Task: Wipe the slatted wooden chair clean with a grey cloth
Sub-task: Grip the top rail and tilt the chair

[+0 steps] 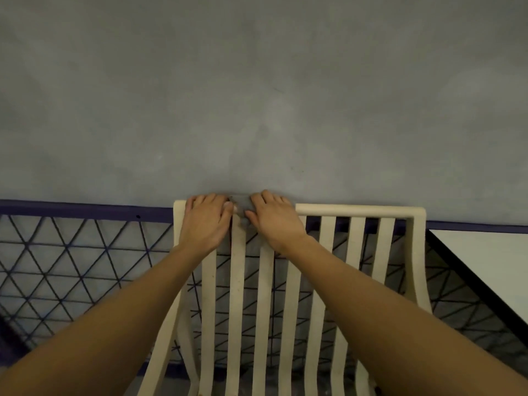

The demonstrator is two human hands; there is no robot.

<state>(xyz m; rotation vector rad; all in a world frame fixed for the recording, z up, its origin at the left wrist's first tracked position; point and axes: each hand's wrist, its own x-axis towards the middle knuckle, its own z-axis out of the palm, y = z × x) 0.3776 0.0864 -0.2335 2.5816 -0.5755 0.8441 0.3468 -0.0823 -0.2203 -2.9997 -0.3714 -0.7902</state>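
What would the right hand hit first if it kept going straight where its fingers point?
Probably the grey wall behind the slatted wooden chair. The right hand holds the grey cloth on the top rail, fingers aimed past the rail; how close the wall stands is unclear.

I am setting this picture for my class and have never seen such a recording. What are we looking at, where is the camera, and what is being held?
No machine here: a person works bare-handed. The one picture comes from a camera worn on their head, looking forward and down. The left hand and right hand lie on the top rail of a pale slatted chair, with a grey cloth bunched between them; both touch it, though the grip is unclear. Behind stands a dark mesh railing.
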